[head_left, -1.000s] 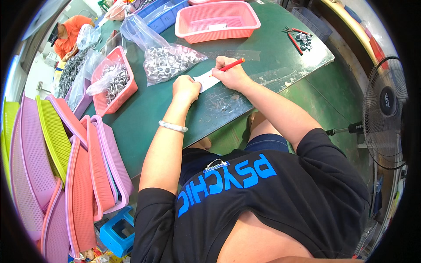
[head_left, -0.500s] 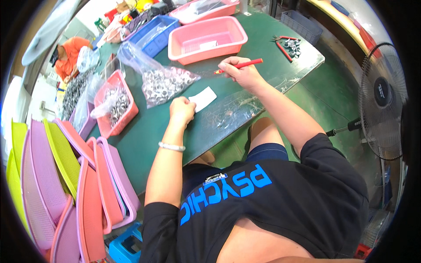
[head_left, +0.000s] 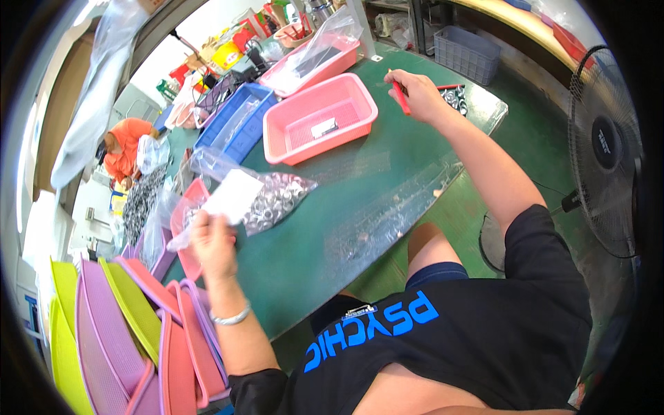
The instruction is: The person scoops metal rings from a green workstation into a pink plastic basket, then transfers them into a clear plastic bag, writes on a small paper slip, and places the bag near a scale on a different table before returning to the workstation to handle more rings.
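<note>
My left hand (head_left: 214, 243) is closed on a white slip of paper (head_left: 234, 196), lifted in front of a clear plastic bag of silvery rings (head_left: 275, 205). The slip covers part of the bag. Blur softens the fingers of this hand. Farther right, over the green table (head_left: 346, 235), my right hand (head_left: 423, 98) grips a red pen (head_left: 401, 100), tilted steeply. Just beyond that wrist lie small metal rings (head_left: 456, 104) and a red-handled tool (head_left: 451, 87), partly hidden by the hand.
A pink basket (head_left: 283, 149), a blue bin (head_left: 250, 128) and another pink basket (head_left: 273, 81) stand along the far side. Stacked coloured baskets (head_left: 114, 332) crowd the left. A fan (head_left: 605, 145) stands at right. A person in orange (head_left: 124, 149) sits at far left.
My left hand has raised the white slip and carried it left in front of the bag. My right hand has moved right with the pen, now held more upright. The whole view has shifted.
</note>
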`<state>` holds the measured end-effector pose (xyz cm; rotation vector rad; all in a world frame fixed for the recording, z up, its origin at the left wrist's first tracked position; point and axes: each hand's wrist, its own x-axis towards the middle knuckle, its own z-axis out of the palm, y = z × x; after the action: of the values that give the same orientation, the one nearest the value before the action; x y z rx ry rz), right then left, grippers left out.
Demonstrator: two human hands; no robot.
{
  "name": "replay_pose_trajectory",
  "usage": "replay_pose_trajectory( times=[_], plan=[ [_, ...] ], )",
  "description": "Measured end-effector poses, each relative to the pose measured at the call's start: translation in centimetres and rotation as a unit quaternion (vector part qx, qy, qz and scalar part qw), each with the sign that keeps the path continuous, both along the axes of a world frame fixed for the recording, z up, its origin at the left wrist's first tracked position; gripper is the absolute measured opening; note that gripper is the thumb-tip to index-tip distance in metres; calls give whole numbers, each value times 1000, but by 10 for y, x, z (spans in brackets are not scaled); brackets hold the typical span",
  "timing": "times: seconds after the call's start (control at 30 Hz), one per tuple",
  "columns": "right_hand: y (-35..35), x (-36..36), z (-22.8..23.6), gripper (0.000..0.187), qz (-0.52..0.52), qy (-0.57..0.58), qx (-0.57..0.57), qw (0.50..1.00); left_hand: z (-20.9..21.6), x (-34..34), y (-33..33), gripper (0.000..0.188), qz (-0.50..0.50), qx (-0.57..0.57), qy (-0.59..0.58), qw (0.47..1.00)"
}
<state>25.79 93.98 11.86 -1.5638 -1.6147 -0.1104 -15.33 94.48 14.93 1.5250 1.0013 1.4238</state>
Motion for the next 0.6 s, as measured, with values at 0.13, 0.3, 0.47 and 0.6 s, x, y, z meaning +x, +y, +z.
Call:
replay_pose_trajectory(
  times=[0.13,0.3,0.47,0.6],
  plan=[
    [66,43,1,18,-83,-52,-54,994,62,-17,48,11,5,86,-133,987],
    [173,75,-19,21,-152,-66,-152,974,86,-19,115,16,61,-42,-91,993],
    [229,77,-31,19,-109,-102,-290,945,88,-18,159,11,187,-131,6,973],
    [246,41,-16,29,-48,52,-433,899,76,-40,173,19,250,-86,311,913]
  ],
)
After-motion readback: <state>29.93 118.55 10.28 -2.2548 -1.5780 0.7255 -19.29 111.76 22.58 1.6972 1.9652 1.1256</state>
